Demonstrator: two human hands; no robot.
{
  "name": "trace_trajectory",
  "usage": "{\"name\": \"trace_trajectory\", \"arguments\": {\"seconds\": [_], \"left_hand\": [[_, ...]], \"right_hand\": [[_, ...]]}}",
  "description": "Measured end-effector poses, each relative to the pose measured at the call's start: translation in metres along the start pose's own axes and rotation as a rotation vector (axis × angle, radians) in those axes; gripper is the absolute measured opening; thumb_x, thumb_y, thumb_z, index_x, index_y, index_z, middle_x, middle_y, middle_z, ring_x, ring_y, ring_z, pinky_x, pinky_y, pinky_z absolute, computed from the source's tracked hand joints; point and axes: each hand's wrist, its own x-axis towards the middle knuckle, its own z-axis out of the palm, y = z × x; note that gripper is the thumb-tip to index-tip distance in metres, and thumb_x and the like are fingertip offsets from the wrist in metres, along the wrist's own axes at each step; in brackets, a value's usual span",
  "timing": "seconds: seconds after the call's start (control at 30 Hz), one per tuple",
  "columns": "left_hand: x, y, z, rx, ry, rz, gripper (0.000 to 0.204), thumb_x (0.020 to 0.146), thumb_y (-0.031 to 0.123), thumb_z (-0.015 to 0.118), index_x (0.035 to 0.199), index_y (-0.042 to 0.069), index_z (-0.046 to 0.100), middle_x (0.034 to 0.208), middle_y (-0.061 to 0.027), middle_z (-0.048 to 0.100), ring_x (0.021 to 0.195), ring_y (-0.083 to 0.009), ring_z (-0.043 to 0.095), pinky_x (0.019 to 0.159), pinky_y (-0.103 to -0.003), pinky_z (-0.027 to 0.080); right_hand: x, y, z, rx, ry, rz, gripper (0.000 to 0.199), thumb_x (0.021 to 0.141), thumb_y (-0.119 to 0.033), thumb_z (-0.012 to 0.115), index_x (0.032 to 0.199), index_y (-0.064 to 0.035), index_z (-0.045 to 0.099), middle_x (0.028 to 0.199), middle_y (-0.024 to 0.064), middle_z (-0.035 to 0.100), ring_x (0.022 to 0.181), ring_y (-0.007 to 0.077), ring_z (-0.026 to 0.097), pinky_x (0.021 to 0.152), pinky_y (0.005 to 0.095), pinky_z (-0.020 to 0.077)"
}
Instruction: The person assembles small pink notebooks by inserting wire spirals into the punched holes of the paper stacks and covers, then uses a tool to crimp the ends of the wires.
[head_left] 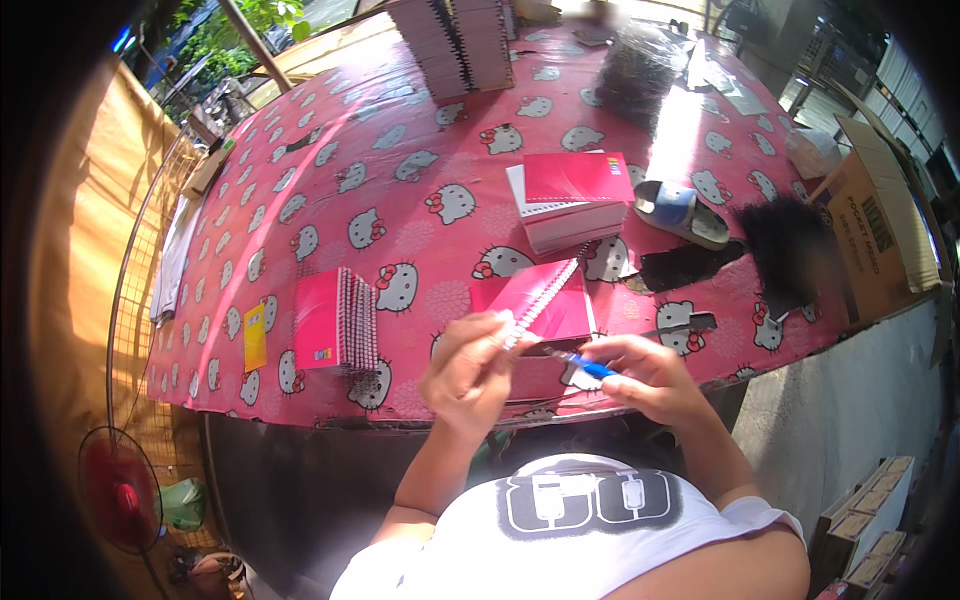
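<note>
My left hand (466, 368) pinches the coil-bound edge of a pink spiral notebook (532, 292), which is tilted up off the table. Under it lies another pink notebook (572, 316), partly covered. A slim blue-handled tool (592, 367) with a thin metal tip is in the fingers of my right hand (652, 380); its exact kind cannot be made out. The tip points at the notebook's coil, close to my left fingertips. Just beyond stands a stack of pink-covered notebooks (575, 180). Left of my hands sits a second stack of spiral notebooks (322, 312).
A yellow booklet (255, 338) lies at the left on the pink patterned tablecloth (420, 240). Tall notebook piles (440, 50) and a dark plastic-wrapped bundle (640, 72) stand far back. To the right are a slipper (684, 212), a black fuzzy object (785, 250) and an open carton (865, 235).
</note>
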Motion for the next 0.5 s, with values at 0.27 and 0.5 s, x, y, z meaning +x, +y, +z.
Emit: {"name": "trace_trajectory", "arguments": {"seconds": [0.27,0.5], "left_hand": [[0.077,-0.036,-0.173,0.606,0.4,-0.017,0.018,0.095,0.016,0.056,0.1,0.003,0.069,0.092,-0.002,0.07,0.07,-0.009,0.055,0.071,-0.027,0.039],[0.109,-0.138,-0.195,0.713,-0.738,-0.099,0.024,0.098,0.024,0.05,0.106,0.009,0.067,0.099,-0.0024,0.067,0.1,-0.0158,0.059,0.108,-0.045,0.019]], "right_hand": [[-0.01,0.079,-0.077,-1.186,0.633,-0.18,0.046,0.078,-0.018,0.073,0.118,0.0002,0.059,0.124,0.0193,0.056,0.115,0.0358,0.053,0.098,0.0413,0.042],[0.009,0.06,-0.146,-1.057,0.784,-0.142,0.036,0.084,-0.019,0.07,0.112,0.0031,0.063,0.134,0.0223,0.05,0.119,0.0374,0.052,0.097,0.0417,0.0441]]}}
